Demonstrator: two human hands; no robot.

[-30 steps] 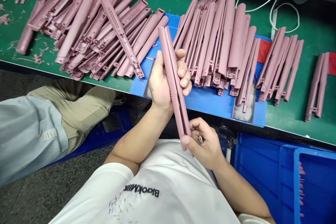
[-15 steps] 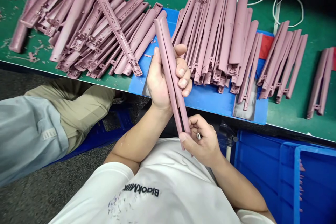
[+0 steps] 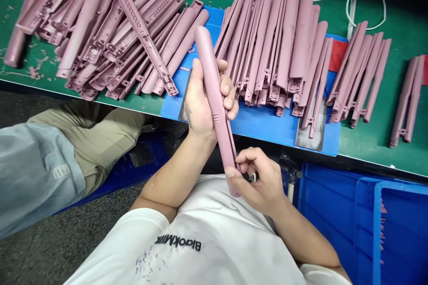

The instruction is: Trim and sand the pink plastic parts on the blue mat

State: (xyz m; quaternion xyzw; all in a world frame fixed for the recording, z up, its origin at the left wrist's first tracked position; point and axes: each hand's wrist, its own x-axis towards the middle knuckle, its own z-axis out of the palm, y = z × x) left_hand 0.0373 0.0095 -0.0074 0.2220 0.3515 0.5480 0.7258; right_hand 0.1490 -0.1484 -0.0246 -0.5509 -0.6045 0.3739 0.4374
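My left hand (image 3: 202, 107) wraps round the middle of a pink hair straightener casing (image 3: 219, 111), its thumb along one side and its fingers on the other. The casing is tilted, its smooth outer face showing and a narrow gap running down its right side. At its lower end, my right hand (image 3: 262, 180) pinches the casing with the thumb on top and bent fingers by the gap. A small silvery piece (image 3: 254, 177) shows at those fingers; whether it is a ring or a tool I cannot tell.
Loose pink casing halves (image 3: 117, 40) lie heaped at the left among plastic scraps. Paired casings (image 3: 276, 44) rest in a row on a blue sheet (image 3: 264, 136), more to the right on the green table (image 3: 368, 142). A blue crate (image 3: 354, 213) stands lower right; a seated person (image 3: 40, 169) is at left.
The casing has rolled in my hands, so its broad outer face shows where both arms and the wide gap showed before. My right fingers have shifted slightly along the lower end.
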